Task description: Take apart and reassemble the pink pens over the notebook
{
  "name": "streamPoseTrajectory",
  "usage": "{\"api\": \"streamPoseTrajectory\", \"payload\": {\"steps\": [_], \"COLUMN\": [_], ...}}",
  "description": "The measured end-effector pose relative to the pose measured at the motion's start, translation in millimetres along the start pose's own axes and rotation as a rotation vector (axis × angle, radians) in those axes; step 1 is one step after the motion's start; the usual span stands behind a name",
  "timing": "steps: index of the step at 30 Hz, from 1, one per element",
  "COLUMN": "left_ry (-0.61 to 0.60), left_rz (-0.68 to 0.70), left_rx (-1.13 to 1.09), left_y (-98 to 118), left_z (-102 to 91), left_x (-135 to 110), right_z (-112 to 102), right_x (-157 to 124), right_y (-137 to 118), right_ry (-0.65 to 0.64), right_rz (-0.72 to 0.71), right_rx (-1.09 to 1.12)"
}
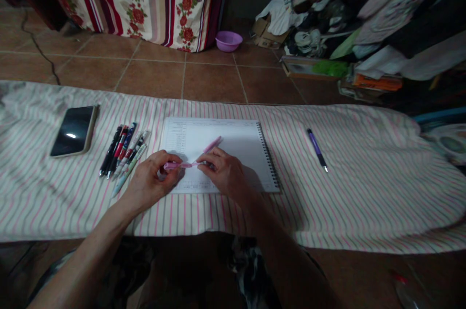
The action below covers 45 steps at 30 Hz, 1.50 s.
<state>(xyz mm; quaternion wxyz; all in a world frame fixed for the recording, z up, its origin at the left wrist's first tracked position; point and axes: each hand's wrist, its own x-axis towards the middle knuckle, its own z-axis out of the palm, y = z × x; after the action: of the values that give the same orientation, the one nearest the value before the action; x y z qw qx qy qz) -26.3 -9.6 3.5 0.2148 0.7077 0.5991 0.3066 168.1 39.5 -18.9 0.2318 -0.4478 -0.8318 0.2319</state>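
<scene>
My left hand (155, 173) pinches a pink pen part (171, 166), a short tube that may be a cap; its exact kind is unclear. Between the thumb and fingers of my right hand (224, 168) is a slim pink pen (213, 144), tilted, with its far end pointing up and right. The two pink pieces meet or nearly meet between my fingertips; I cannot tell if they are joined. Both hands are over an open spiral notebook (240, 139) with a printed page, its wire binding on the right.
Left of the notebook lie several pens (125, 149) in a bunch, and a phone (74, 129) beyond them. A purple pen (316, 148) lies to the right. Striped cloth (364, 192) covers the table. Behind are a purple basin (228, 41) and piled clothes (327, 13).
</scene>
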Motion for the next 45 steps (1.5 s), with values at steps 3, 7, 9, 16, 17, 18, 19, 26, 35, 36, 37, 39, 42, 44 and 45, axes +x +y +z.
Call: {"api": "streamPoseTrajectory", "payload": {"steps": [3, 7, 9, 16, 17, 18, 19, 26, 35, 36, 37, 39, 42, 44, 45], "left_ry": [-0.009, -0.006, 0.015, 0.002, -0.012, -0.017, -0.014, -0.022, -0.054, -0.050, -0.050, -0.063, -0.088, -0.074, -0.061], "left_rz": [-0.058, -0.104, -0.098, -0.191, -0.239, -0.276, -0.299, -0.349, -0.419, -0.426, -0.434, -0.438, -0.430, -0.428, -0.428], "left_rx": [-0.056, -0.093, -0.086, -0.404, -0.477, -0.540, -0.589, -0.833, -0.872, -0.857, -0.841, -0.822, -0.815, -0.819, -0.822], "left_y": [0.4, -0.7, -1.1, 4.9, 6.8, 8.7, 10.7, 22.6, 25.9, 24.7, 23.6, 21.7, 20.3, 19.9, 19.6], "left_z": [-0.4, -1.6, -2.6, -2.6, -2.1, -1.6, -1.1, 4.5, 13.1, 14.7, 16.6, 20.4, 25.0, 26.8, 27.4], "left_x": [-0.6, 0.2, 1.3, 1.8, 1.7, 1.8, 2.0, 6.1, 8.8, 8.8, 8.7, 8.2, 7.2, 6.6, 6.3], "right_z": [-0.2, -1.3, -2.0, -2.6, -2.5, -2.5, -2.7, -4.3, 2.2, 2.3, 2.3, 2.0, 2.0, 2.3, 2.4], "right_x": [-0.2, -0.3, -0.4, 0.1, 0.6, 1.2, 1.9, 4.2, 3.2, 2.9, 2.6, 1.9, 1.2, 1.2, 1.3], "right_y": [-0.1, -0.2, -0.2, 2.6, 2.9, 2.9, 2.7, -1.1, -0.5, -0.6, -0.7, -0.8, -0.7, -0.4, -0.3], "right_ry": [0.001, 0.005, 0.008, 0.023, 0.027, 0.028, 0.025, -0.010, 0.007, 0.009, 0.008, 0.005, 0.011, 0.020, 0.024], "right_rz": [-0.003, -0.013, -0.020, -0.038, -0.037, -0.026, -0.004, 0.135, 0.115, 0.109, 0.103, 0.090, 0.069, 0.064, 0.064], "right_rx": [-0.016, -0.014, 0.005, 0.159, 0.188, 0.219, 0.253, 0.443, 0.543, 0.539, 0.536, 0.529, 0.513, 0.505, 0.502]}}
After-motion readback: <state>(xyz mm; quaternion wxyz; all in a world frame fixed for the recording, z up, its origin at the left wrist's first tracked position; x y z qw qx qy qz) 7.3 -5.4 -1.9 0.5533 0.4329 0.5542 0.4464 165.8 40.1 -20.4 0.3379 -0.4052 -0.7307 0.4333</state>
